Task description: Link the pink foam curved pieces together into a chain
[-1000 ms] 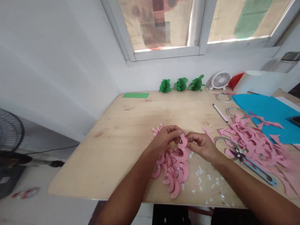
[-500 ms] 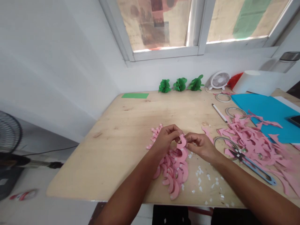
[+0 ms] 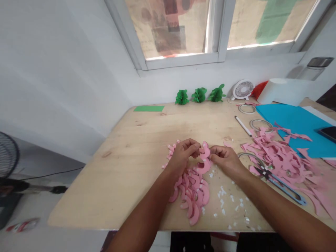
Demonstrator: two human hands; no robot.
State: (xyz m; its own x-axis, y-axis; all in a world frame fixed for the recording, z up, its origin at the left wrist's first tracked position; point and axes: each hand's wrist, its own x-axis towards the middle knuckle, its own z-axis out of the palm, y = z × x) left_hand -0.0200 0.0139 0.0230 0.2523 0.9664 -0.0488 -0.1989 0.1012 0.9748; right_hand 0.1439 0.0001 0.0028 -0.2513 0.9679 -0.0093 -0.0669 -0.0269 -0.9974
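Observation:
My left hand (image 3: pixel 183 154) and my right hand (image 3: pixel 226 160) meet over the middle of a wooden table (image 3: pixel 136 150). Both pinch the same curved pink paper piece (image 3: pixel 205 152), the left from its left side, the right from its right. Right below them lies a heap of pink crescent-shaped cutouts (image 3: pixel 193 192) that runs toward the table's near edge. Small white paper bits (image 3: pixel 228 203) are scattered to the right of the heap.
Pink offcuts (image 3: pixel 280 157) and scissors (image 3: pixel 278 182) lie at the right, beside blue paper (image 3: pixel 291 122), a white pen (image 3: pixel 243 126) and tape rings (image 3: pixel 258 124). Three green paper balls (image 3: pixel 198 95), a small white fan (image 3: pixel 243 89) and a green sheet (image 3: pixel 148 108) stand at the back.
The view has tilted a little and my hands sit slightly higher in it. Both hands keep pinching the pink piece, turning it slightly.

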